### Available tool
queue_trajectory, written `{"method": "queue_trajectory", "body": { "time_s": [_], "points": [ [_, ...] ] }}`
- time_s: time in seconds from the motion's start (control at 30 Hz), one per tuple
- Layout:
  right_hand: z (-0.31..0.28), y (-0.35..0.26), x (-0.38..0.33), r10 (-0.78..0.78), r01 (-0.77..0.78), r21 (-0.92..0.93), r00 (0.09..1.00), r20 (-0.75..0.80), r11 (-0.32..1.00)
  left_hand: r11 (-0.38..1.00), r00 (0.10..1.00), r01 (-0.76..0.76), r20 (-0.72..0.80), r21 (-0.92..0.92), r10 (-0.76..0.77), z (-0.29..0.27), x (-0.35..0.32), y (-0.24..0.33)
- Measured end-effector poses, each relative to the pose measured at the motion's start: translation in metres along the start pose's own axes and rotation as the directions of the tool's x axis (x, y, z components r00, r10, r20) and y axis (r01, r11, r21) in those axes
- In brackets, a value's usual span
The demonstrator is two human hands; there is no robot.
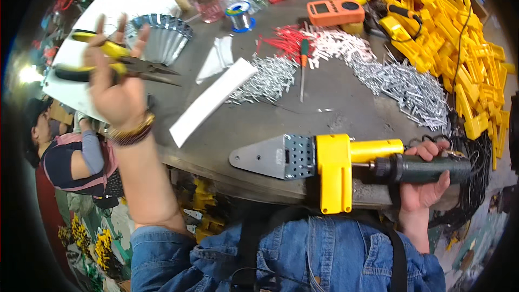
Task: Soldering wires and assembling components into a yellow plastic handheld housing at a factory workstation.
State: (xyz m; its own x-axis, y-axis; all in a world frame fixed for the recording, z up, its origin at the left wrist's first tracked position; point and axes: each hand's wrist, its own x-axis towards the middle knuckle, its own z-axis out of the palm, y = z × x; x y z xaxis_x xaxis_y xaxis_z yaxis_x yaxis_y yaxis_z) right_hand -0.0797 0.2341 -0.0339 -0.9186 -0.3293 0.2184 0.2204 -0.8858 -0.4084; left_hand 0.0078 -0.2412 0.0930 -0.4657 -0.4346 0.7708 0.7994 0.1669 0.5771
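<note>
The left hand [120, 100] is raised with fingers spread wide, palm up and blurred; pliers [145, 67] show at its fingers, though whether it bears them cannot be told. The right hand [424, 184] is closed around a dark electric screwdriver [432, 168], its bit reaching the yellow housing [334, 173] that lies between the hands. On that unit, the tapered metal plate [262, 157], perforated section [299, 156] and yellow handle [378, 150] stand in place, so main assembly is judged largely done; fastening appears in progress, and whether every screw is home cannot be verified. Beyond the left hand, metal plates [167, 38] lie fanned out. Farther out, between the hands, a screw heap [265, 78] rests on the tabletop [367, 113]. Beyond the right hand lie a second screw heap [403, 92] and a large pile of loose yellow parts [481, 86], suggesting considerable work left.
</note>
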Motion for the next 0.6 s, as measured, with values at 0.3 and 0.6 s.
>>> {"method": "queue_trajectory", "body": {
  "time_s": [0.3, 0.6],
  "points": [
    [0.005, 0.003, 0.002, 0.011, -0.010, -0.009, 1.000, 0.013, 1.000, 0.961, 0.933, 0.276, 0.232, 0.029, -0.275, 0.154, -0.102, -0.005],
    [0.001, 0.000, 0.000, 0.002, -0.002, -0.006, 1.000, 0.013, 1.000, 0.885, 0.879, 0.452, 0.111, 0.108, -0.463, 0.194, -0.115, -0.010]
  ]
}}
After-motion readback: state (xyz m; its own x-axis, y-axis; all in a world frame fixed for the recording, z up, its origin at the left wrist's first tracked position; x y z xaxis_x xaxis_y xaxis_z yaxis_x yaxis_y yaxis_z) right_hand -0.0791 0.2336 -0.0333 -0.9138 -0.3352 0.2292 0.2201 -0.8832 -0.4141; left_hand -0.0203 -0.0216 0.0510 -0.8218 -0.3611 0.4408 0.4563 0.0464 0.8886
